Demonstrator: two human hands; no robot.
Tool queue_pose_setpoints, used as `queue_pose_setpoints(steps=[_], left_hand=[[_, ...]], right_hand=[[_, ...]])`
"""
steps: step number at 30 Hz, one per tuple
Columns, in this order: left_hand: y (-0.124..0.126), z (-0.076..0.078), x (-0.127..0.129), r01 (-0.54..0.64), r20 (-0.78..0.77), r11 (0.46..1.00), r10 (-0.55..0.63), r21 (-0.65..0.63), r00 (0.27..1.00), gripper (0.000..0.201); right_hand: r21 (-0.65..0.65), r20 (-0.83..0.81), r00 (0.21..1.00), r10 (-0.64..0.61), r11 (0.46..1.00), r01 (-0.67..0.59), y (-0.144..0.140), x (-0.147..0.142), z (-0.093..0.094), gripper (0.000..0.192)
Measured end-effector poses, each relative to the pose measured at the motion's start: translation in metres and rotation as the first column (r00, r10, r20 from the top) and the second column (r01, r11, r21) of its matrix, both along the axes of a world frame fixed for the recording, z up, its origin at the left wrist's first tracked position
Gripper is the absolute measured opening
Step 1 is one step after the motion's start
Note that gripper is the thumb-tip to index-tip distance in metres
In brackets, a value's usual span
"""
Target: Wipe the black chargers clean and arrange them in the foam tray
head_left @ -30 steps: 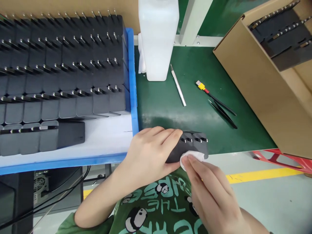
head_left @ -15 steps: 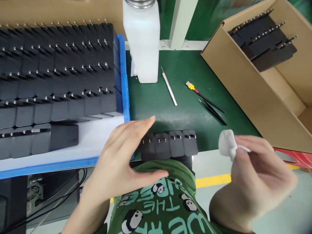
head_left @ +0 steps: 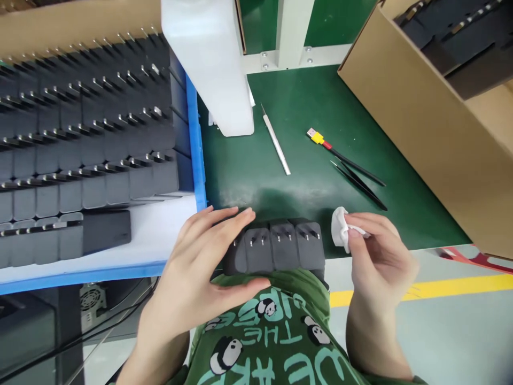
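The left hand [head_left: 208,256] is cupped around the left end of a row of black chargers [head_left: 278,247], fingers laid over the far side and thumb pressed along the near side. The row is seen at the near edge of the green desk [head_left: 280,182], against the green shirt [head_left: 272,331]. Four matte black blocks are counted, side by side and touching, each with a pair of short metal prongs turned upward.

The right hand [head_left: 377,251] is held just right of the row, apart from it, with a small crumpled white pad [head_left: 340,227] pinched between thumb and fingertips.

Further out, a slim knife [head_left: 276,140], a yellow-tipped cable [head_left: 320,140] and black tweezers [head_left: 360,184] are laid on the desk. A white bottle [head_left: 212,64], a blue tray [head_left: 195,144] of chargers and a cardboard box [head_left: 420,117] are placed around.

Compared with half a second ago, the left hand, then open above the row, is now closed on it, and the right hand with the pad is brought nearer.
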State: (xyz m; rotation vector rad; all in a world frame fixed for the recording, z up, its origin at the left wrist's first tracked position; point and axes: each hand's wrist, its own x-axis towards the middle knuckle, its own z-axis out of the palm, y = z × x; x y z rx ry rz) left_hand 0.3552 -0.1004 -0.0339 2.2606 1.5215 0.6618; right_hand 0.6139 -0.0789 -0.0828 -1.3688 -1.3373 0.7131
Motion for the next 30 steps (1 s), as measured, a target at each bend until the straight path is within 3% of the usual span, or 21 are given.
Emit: queue_pose_setpoints(steps=[4, 7, 10, 13, 16, 19, 22, 25, 30], left_hand=[[0.004, 0.0, 0.005, 0.045, 0.0, 0.999, -0.045, -0.005, 0.999, 0.072], [0.007, -0.004, 0.01, 0.073, 0.026, 0.997, -0.074, 0.012, 0.997, 0.07], [0.009, -0.011, 0.013, 0.07, 0.076, 0.996, -0.074, 0.052, 0.994, 0.068], [0.01, -0.017, 0.014, 0.057, 0.111, 0.996, -0.065, 0.072, 0.992, 0.065], [0.008, -0.021, 0.013, 0.056, 0.127, 0.993, -0.069, 0.105, 0.989, 0.059], [0.005, -0.024, 0.011, 0.062, 0.155, 0.991, -0.08, 0.116, 0.985, 0.059], [0.004, -0.026, 0.009, 0.06, 0.184, 0.994, -0.076, 0.094, 0.98, 0.063], [0.004, -0.026, 0.008, 0.057, 0.188, 0.996, -0.068, 0.065, 0.98, 0.064], [0.003, -0.024, 0.008, 0.057, 0.175, 0.997, -0.064, 0.045, 0.983, 0.059]], right_hand=[[0.003, 0.065, 0.998, 0.027, 1.0, -0.027, 0.001, 0.003, -0.005, 0.023], [-0.001, 0.127, 0.992, -0.022, 1.0, 0.023, 0.001, 0.002, -0.01, 0.02], [0.093, 0.209, 0.976, -0.068, 0.994, 0.049, 0.006, 0.001, -0.015, 0.025], [0.175, 0.332, 0.942, 0.053, 0.978, -0.116, 0.018, 0.002, -0.009, 0.023], [0.171, 0.553, 0.816, 0.167, 0.936, -0.307, 0.029, 0.003, 0.006, 0.021], [0.15, 0.661, 0.726, 0.19, 0.915, -0.376, 0.037, 0.005, 0.02, 0.022], [0.132, 0.691, 0.704, 0.166, 0.928, -0.349, 0.041, 0.009, 0.028, 0.02], [0.142, 0.689, 0.721, 0.081, 0.96, -0.243, 0.042, 0.017, 0.031, 0.019], [0.075, 0.729, 0.674, 0.121, 0.964, -0.255, 0.034, 0.023, 0.018, 0.026]])
